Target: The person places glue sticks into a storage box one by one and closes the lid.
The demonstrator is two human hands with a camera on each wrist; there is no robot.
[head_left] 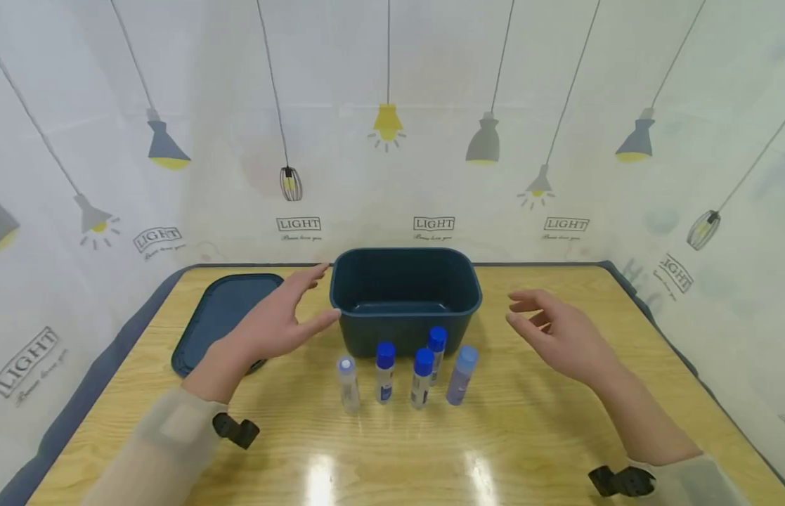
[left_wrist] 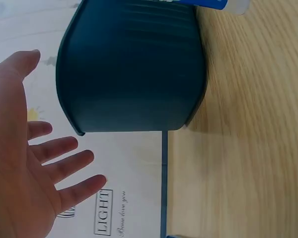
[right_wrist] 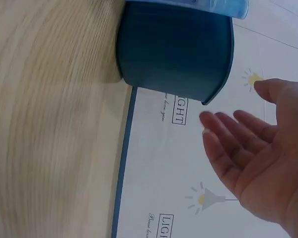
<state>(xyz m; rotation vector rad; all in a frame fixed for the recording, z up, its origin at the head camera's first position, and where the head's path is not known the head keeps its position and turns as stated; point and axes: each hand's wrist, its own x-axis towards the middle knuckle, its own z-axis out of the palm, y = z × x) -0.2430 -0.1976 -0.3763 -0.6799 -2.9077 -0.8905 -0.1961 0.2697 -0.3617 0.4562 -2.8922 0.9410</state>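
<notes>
Hands (head_left: pixel 275 325) (head_left: pixel 561 339) either side of the bin (head_left: pixel 403 327) — tubes (head_left: pixel 421 383) in front.

Table (head_left: pixel 392 450) overlooked from the head, forward and downward.
The front of the box (head_left: pixel 398 333) is shared, closer and turned sideways, by both wrist views.

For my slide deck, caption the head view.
Left hand and right hand flank a bin; five tubes stand in front.

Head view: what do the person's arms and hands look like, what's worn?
Left sleeve and right sleeve: pale cream, with a chunky black wrist device at each cuff. Left hand and right hand are bare, no gloves; no cables visible.
</notes>
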